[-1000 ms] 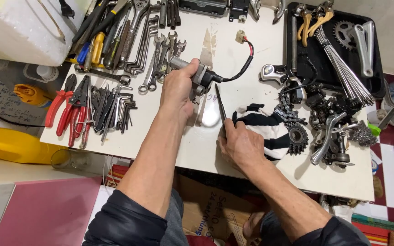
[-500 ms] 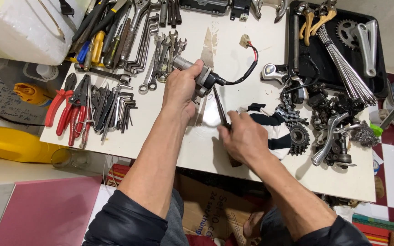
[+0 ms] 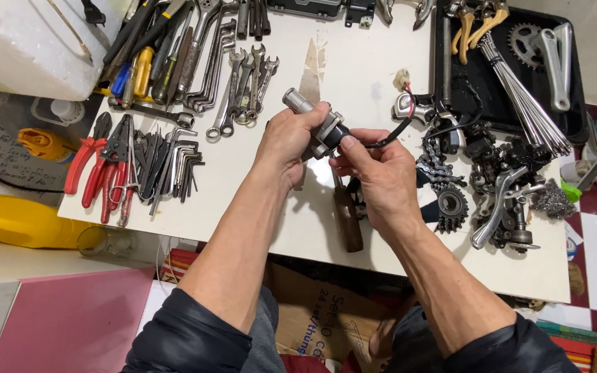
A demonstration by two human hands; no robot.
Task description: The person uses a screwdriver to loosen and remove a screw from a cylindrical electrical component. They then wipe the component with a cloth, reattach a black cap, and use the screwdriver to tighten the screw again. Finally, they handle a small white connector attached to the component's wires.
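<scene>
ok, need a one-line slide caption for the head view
Both hands, left hand and right hand, hold a grey cylindrical part with a black cable over a white workbench of tools.

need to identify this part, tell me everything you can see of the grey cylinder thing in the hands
The grey cylindrical part looks like metal: a pale stub end pointing up-left, a darker, blockier body. A black cable runs from its right end to a small connector. It is tilted above the white table, gripped by the left hand, the right hand pinching its cable end.

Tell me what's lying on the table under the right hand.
Under the right hand lies a brown-handled tool on the white table, with a black-and-white cloth beside it. The tool's upper end is covered by the hand.
</scene>
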